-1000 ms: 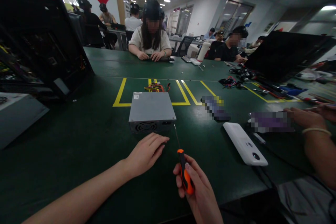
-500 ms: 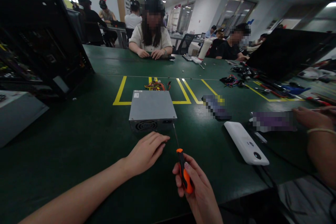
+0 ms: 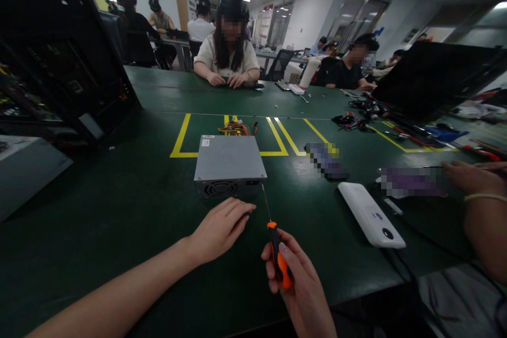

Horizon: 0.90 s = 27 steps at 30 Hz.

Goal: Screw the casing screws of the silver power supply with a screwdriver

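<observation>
A grey computer power supply (image 3: 230,158) lies flat on the green table, its fan grille (image 3: 220,188) facing me and its bundled wires (image 3: 237,127) behind it. In my right hand (image 3: 303,280) is a screwdriver (image 3: 282,261) with an orange and black handle. Its thin shaft points up and away, the tip close to the power supply's front right corner; whether they touch I cannot tell. My left hand (image 3: 222,229) rests palm down on the table just in front of the fan side, fingers stretched and slightly bent, holding nothing visible.
To the right lie a white power bank (image 3: 372,215) with a cable and a blurred phone (image 3: 327,161). Another person's hand (image 3: 465,177) works at the right edge. An open computer case (image 3: 59,58) and a grey metal box (image 3: 29,169) stand left. Someone sits opposite.
Almost nothing differs. The view shifts very slightly, and both hands and the screwdriver keep nearly the same place beside the power supply.
</observation>
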Each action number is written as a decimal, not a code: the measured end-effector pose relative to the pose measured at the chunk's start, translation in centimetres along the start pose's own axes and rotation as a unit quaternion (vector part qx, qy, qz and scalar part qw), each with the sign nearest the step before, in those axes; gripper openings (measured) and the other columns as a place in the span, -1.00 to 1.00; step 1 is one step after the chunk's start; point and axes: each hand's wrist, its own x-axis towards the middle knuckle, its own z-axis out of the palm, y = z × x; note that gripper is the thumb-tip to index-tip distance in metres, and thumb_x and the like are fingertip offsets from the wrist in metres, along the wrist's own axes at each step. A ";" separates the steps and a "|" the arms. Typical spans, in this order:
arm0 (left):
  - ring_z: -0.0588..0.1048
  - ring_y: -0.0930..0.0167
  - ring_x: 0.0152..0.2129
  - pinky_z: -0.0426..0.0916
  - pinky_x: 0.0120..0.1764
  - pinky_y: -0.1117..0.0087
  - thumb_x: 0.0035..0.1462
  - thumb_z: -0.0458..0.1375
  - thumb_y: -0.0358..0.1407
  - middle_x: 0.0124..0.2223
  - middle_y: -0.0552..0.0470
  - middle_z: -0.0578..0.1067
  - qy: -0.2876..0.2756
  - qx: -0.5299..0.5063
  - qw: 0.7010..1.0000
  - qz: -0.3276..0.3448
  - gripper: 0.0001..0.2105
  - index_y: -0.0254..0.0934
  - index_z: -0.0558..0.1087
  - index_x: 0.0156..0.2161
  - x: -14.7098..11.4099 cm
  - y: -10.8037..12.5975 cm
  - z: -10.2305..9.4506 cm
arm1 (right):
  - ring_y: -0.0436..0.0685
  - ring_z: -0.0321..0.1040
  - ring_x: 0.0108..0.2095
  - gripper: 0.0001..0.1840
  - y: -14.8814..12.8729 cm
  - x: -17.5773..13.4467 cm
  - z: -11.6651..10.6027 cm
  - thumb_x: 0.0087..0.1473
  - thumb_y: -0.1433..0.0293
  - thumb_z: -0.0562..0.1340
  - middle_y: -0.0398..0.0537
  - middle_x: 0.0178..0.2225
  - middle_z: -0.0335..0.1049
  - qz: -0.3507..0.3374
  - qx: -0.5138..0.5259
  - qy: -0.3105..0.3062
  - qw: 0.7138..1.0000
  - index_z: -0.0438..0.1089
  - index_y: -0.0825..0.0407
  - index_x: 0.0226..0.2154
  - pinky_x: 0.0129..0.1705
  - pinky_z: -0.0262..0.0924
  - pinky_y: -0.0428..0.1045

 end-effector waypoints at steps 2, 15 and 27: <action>0.33 0.41 -0.17 0.28 -0.10 0.32 0.20 -0.09 -0.39 -0.10 -0.03 0.39 -0.004 -0.001 1.000 -0.003 -0.74 -0.26 0.23 0.00 0.0 -0.1 0.0 | -0.05 0.19 -0.58 -0.56 0.1 0.2 -0.2 -0.10 0.17 0.26 -0.09 -0.48 0.36 0.000 0.001 -0.005 1.000 0.30 0.05 -0.17 -0.64 0.07 -0.16; 0.40 0.42 -0.26 0.28 -0.20 0.37 0.19 -0.06 -0.25 -0.19 -0.02 0.44 0.028 -0.284 0.939 -0.192 -0.75 -0.27 0.37 -0.11 1.2 0.3 0.4 | -0.07 0.17 -0.59 -0.60 0.2 -0.1 -0.5 -0.04 0.22 0.22 -0.11 -0.47 0.34 0.010 0.001 -0.029 1.000 0.26 0.06 -0.15 -0.66 0.06 -0.18; 0.45 0.57 -0.47 0.31 -0.44 0.60 0.08 0.13 -0.26 -0.31 -0.04 0.49 0.071 -0.663 0.634 -0.391 -0.81 -0.38 0.47 -0.29 4.3 0.7 2.0 | -0.08 0.17 -0.60 -0.56 0.2 -0.3 -1.4 -0.06 0.20 0.24 -0.10 -0.48 0.34 0.027 -0.016 -0.035 0.999 0.23 0.06 -0.14 -0.69 0.04 -0.20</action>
